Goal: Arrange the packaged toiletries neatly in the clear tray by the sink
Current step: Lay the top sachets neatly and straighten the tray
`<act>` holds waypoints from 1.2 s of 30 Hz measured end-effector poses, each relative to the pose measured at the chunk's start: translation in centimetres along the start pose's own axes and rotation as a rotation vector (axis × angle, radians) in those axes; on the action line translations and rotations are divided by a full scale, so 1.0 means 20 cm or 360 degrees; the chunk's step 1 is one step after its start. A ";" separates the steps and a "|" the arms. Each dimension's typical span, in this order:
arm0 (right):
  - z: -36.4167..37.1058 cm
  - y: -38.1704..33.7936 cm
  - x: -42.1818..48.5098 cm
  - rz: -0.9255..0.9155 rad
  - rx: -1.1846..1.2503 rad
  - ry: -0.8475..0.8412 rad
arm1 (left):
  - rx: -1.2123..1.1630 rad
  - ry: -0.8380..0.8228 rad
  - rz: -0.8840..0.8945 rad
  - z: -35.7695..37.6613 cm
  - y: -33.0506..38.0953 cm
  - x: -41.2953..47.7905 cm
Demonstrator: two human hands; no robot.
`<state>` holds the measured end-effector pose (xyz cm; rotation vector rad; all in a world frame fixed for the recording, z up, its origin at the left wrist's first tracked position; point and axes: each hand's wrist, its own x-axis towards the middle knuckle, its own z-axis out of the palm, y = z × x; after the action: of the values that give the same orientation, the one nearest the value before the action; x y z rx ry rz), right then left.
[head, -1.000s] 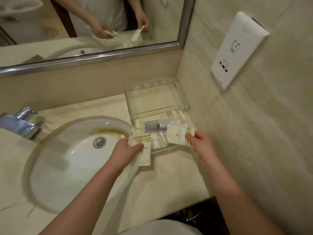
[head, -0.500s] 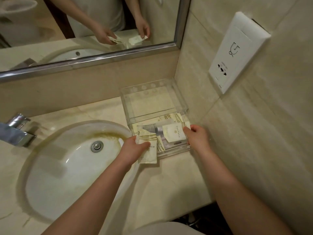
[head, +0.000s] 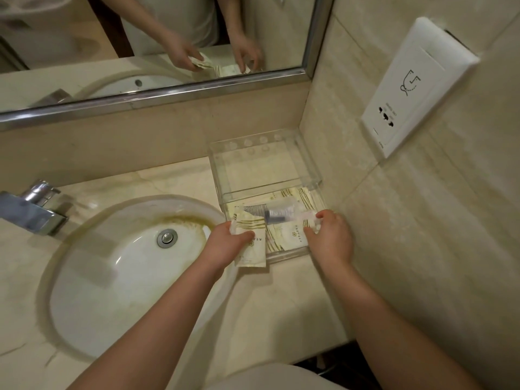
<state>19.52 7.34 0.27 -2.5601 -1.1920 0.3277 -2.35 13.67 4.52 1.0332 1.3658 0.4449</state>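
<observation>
Two hands in play, and both are busy at the near end of the clear acrylic tray [head: 311,164] that sits on the pale marble desk [head: 284,305], tucked into the corner between the white oval sink [head: 92,291] and the tiled side wall. My left hand [head: 225,244] has its fingers [head: 244,236] pinched shut on a cream paper sachet with gold stripes [head: 251,243], held just over the tray's near left corner and partly hanging outside the rim. My right hand [head: 332,237] is down inside the tray, thumb and fingertips closed on the end of a thin clear-wrapped item [head: 308,218] lying across the pile, though I can't tell exactly what it is. Under it I see another cream packet with a small flower mark [head: 292,236] and a clear sleeve holding something dark [head: 277,213], all bunched in the front compartment, overlapping and a bit skewed. The rear compartment looks bare. So I'd say I'm mid-sort: squaring the loose pieces before adding the one in my left hand. Next, I reckon, I need to lay the right-hand piece flat and parallel to the wall, then slide the striped sachet in beside it rather than on top.
</observation>
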 end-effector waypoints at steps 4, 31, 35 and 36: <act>-0.08 -0.10 -0.09 -0.0084 0.0369 0.0122 | -0.0042 -0.0043 -0.0002 -0.01 0.00 0.00; -0.11 -0.01 -0.18 0.0930 0.1849 -0.0241 | 0.1156 0.0161 0.0644 -0.11 0.16 0.16; -0.08 0.03 -0.22 0.1041 0.1950 -0.0234 | 0.1801 0.0270 0.1099 0.00 0.16 0.26; -0.07 0.03 -0.22 0.1057 0.1959 -0.0239 | 0.1854 0.0268 0.1158 0.02 0.16 0.28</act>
<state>17.66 3.20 1.73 -1.6864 0.0235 1.0129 0.19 19.63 3.75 2.5327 1.3397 0.2218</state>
